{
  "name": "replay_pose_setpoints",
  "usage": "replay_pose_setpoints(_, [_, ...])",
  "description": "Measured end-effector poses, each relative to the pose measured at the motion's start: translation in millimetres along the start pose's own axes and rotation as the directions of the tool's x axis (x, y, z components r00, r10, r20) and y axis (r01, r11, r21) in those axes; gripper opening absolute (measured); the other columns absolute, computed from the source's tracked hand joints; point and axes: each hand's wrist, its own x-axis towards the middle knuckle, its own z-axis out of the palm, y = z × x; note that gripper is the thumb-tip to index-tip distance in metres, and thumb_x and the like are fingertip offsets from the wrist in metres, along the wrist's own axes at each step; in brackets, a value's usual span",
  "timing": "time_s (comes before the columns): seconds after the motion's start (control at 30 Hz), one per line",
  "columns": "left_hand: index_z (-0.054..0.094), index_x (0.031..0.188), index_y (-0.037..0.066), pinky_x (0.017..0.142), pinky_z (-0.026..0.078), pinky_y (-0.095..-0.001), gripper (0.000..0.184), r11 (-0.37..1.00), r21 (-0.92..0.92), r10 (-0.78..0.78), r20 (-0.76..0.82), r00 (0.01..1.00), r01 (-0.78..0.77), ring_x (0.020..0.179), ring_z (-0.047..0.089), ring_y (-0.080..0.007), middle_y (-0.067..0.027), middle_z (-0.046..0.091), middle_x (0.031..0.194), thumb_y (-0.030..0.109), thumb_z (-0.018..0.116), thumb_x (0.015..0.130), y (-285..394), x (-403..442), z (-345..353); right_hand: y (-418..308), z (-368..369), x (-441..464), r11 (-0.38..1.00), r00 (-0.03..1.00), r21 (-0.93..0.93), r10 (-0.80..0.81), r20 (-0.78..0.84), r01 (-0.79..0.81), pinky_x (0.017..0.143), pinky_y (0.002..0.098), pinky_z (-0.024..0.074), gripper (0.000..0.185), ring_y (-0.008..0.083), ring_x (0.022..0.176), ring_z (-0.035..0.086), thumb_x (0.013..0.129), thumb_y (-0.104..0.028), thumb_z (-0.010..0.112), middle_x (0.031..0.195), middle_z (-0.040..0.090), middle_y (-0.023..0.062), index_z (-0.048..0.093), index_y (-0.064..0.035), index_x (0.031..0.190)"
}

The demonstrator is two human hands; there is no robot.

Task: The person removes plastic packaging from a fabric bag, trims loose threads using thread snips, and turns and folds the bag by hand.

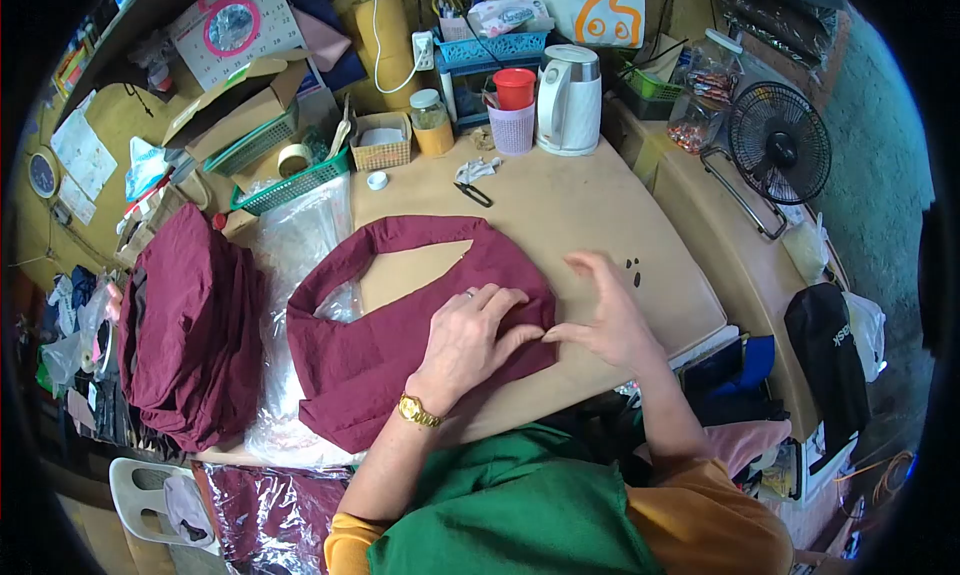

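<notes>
A maroon fabric bag (375, 350) with a wide looped strap lies on the tan table. My left hand (465, 340) rests on its right part, fingers bent over the cloth and thumb stretched toward the bag's right edge. My right hand (608, 320) is just beyond that edge, its thumb and fingers spread wide apart. The two thumb tips almost meet at the border of the cloth; whether a thread is between them is too small to tell. A gold watch (417, 411) circles my left wrist. Small black thread snips (473, 194) lie behind the bag.
A pile of maroon bags (190, 335) stands at the left beside clear plastic sheets (285, 375). Along the back are a green basket (292, 187), a lidded jar (431, 125), a lilac cup (512, 127) and a white kettle (569, 100). A black fan (780, 140) stands at right.
</notes>
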Motion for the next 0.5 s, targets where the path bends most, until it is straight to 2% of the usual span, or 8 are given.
replay_pose_setpoints(0.03, [0.065, 0.099, 0.007, 0.07, 0.051, -0.0391, 0.033, 1.0, -0.002, -0.01, 0.0, 1.0, 0.01, 0.079, 0.064, -0.0273, -0.0093, 0.063, 0.085, 0.025, 0.081, 0.076, 4, -4, -6, -12, 0, 11, 0.995, 0.992, -0.003, -0.105, -0.076, 0.105, 0.088, 0.0414, 0.0475, 0.039, 0.0255, 0.106, 0.061, 0.072, -0.023, 0.085, 0.103, 0.066, 0.0105, 0.064, -0.0053, 0.1])
replay_pose_setpoints(0.1, [0.06, 0.112, 0.008, 0.083, 0.049, -0.0415, 0.054, 0.965, 0.232, -0.171, 0.209, 0.963, 0.121, 0.094, 0.065, -0.0295, -0.0104, 0.066, 0.097, 0.034, 0.084, 0.07, 7, -20, -29, -21, 5, 31, 0.918, 0.856, -0.097, -0.314, 0.411, 0.384, 0.102, 0.0415, 0.0354, 0.049, 0.0265, 0.123, 0.049, 0.066, -0.022, 0.086, 0.117, 0.06, 0.0086, 0.065, -0.0099, 0.108])
replay_pose_setpoints(0.13, [0.057, 0.117, 0.009, 0.09, 0.046, -0.0435, 0.063, 0.926, 0.334, -0.303, 0.371, 0.878, 0.178, 0.103, 0.064, -0.0312, -0.0115, 0.066, 0.105, 0.034, 0.085, 0.066, 7, -29, -49, -21, 7, 39, 0.86, 0.763, -0.096, -0.387, 0.517, 0.502, 0.101, 0.0397, 0.0348, 0.042, 0.0265, 0.108, 0.056, 0.065, -0.021, 0.085, 0.102, 0.063, 0.0067, 0.065, -0.009, 0.1])
replay_pose_setpoints(0.17, [0.059, 0.116, 0.009, 0.089, 0.047, -0.0442, 0.06, 0.884, 0.433, -0.367, 0.411, 0.834, 0.175, 0.102, 0.065, -0.0312, -0.0124, 0.067, 0.105, 0.033, 0.085, 0.067, 0, -43, -64, -21, 11, 46, 0.86, 0.753, -0.081, -0.392, 0.528, 0.504, 0.101, 0.0397, 0.0348, 0.042, 0.0265, 0.108, 0.056, 0.065, -0.021, 0.085, 0.102, 0.063, 0.0067, 0.065, -0.009, 0.1])
replay_pose_setpoints(0.23, [0.064, 0.107, 0.009, 0.089, 0.046, -0.0449, 0.049, 0.811, 0.535, -0.497, 0.419, 0.76, 0.235, 0.098, 0.066, -0.031, -0.0112, 0.068, 0.103, 0.03, 0.082, 0.067, -17, -77, -92, -19, 16, 54, 0.794, 0.591, -0.159, -0.286, 0.754, 0.586, 0.096, 0.0406, 0.0366, 0.035, 0.0241, 0.093, 0.058, 0.063, -0.023, 0.085, 0.084, 0.059, 0.0042, 0.062, -0.0083, 0.085])
replay_pose_setpoints(0.3, [0.067, 0.097, 0.008, 0.086, 0.046, -0.0428, 0.04, 0.764, 0.561, -0.591, 0.41, 0.694, 0.32, 0.093, 0.066, -0.03, -0.0104, 0.069, 0.096, 0.026, 0.08, 0.064, -29, -102, -120, -11, 17, 56, 0.784, 0.581, -0.049, -0.415, 0.7, 0.619, 0.091, 0.0391, 0.0367, 0.029, 0.0229, 0.081, 0.056, 0.065, -0.014, 0.081, 0.074, 0.054, 0.0032, 0.054, -0.0073, 0.073])
replay_pose_setpoints(0.4, [0.066, 0.094, 0.008, 0.083, 0.046, -0.0436, 0.034, 0.76, 0.551, -0.585, 0.35, 0.732, 0.344, 0.088, 0.067, -0.0309, -0.0103, 0.068, 0.092, 0.019, 0.079, 0.064, -38, -135, -140, -13, 11, 59, 0.831, 0.586, -0.103, -0.291, 0.756, 0.546, 0.087, 0.0376, 0.0367, 0.022, 0.0239, 0.08, 0.056, 0.066, -0.002, 0.068, 0.073, 0.052, 0.0038, 0.048, -0.0084, 0.071])
replay_pose_setpoints(0.5, [0.063, 0.09, 0.007, 0.081, 0.044, -0.042, 0.028, 0.802, 0.466, -0.541, 0.304, 0.784, 0.373, 0.084, 0.065, -0.0311, -0.0101, 0.066, 0.088, 0.009, 0.076, 0.065, -42, -154, -139, 0, 10, 49, 0.811, 0.602, -0.108, -0.329, 0.728, 0.575, 0.087, 0.038, 0.0368, 0.022, 0.023, 0.078, 0.055, 0.066, 0.0, 0.068, 0.073, 0.052, 0.0031, 0.049, -0.0093, 0.072])
